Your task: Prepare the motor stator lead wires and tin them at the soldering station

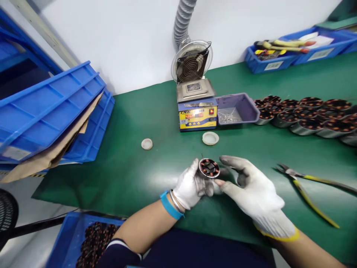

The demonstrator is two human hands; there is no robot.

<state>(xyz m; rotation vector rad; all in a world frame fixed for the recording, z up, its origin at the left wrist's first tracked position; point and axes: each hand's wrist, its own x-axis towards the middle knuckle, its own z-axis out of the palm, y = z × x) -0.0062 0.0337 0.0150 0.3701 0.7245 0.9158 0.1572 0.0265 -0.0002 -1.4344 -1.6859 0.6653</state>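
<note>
While the left hand [189,186] is wrapped around one round coil [209,168], the right hand [253,188] reaches to the coil's right side with thumb and forefinger parted; whether either tip touches the metal I cannot tell. This coil is nearer the person than the heater [198,115], a little to its right, above the green bench [134,178]. Its wound face is turned up, and one thin wire [202,155] stands out at the far edge.

Judging by that loose wire, the held coil seems unfinished. Right of the heater, beyond the purple tray [251,108], similar coils [308,124] stand in close rows, face up, but nothing shows whether they are done or waiting. More wound parts [96,238] fill a blue bin [63,238] well left of the heater and nearer the person; these look like stock still to be handled, though that is a guess. Cutters [291,173] lie open, right of the heater and nearer the person, with no hand on them.

The left glove covers the coil's lower side, and the right hand's remaining fingers are partly hidden behind its thumb. The red digits on the heater's display [194,115] are too blurred to trust. The coil rows and one cutter handle run off the right edge, and the bin is cut off below.
</note>
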